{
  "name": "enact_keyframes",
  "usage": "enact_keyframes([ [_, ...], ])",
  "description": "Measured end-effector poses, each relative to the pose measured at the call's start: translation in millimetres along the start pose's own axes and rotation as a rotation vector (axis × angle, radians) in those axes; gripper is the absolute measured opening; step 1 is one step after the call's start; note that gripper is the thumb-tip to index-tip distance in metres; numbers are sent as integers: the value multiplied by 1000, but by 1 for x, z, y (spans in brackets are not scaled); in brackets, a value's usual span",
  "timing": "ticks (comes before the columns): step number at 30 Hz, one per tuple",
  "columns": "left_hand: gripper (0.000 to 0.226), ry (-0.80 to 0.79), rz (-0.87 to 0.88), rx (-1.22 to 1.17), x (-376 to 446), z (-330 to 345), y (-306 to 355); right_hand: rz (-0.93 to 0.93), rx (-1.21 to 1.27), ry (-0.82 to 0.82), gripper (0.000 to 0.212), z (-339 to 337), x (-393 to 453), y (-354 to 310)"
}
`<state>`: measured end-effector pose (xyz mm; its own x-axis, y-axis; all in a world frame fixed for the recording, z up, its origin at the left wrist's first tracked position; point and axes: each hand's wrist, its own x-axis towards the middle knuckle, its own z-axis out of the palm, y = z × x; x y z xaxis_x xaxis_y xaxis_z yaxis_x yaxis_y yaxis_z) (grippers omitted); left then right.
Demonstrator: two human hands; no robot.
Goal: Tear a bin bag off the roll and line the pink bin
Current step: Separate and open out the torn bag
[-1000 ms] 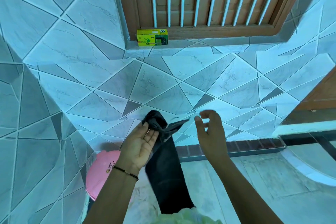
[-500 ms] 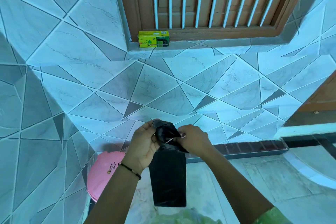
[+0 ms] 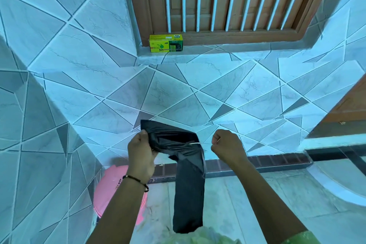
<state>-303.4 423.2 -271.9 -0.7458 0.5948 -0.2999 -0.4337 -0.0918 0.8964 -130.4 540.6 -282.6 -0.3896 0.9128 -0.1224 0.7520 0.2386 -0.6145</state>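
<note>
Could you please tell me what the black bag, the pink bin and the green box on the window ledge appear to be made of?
Black bin bag: thin plastic film, slightly glossy; it hangs limp and creases where the left hand grips it.
Pink bin: probably moulded plastic, smooth and evenly coloured.
Green box: likely printed cardboard, with sharp edges and flat printed faces.

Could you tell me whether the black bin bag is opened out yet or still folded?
Still folded: the black bin bag hangs as a narrow flat strip from the left hand.

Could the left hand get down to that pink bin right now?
Probably not yet: the left hand grips the black bin bag. The pink bin sits just below that forearm with nothing between, so the path looks free.
</note>
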Motion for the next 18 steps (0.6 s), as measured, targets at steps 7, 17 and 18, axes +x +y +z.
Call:
enact_keyframes([
  [7,12,-237,-100,85,-9,7,-2,-216,275,-30,7,-4,-14,-15],
  [17,19,-209,24,140,-26,22,-5,-232,537,-178,23,8,-34,-39],
  [18,22,-199,28,152,-27,22,-6,-219,568,-180,24,8,-34,-37],
])
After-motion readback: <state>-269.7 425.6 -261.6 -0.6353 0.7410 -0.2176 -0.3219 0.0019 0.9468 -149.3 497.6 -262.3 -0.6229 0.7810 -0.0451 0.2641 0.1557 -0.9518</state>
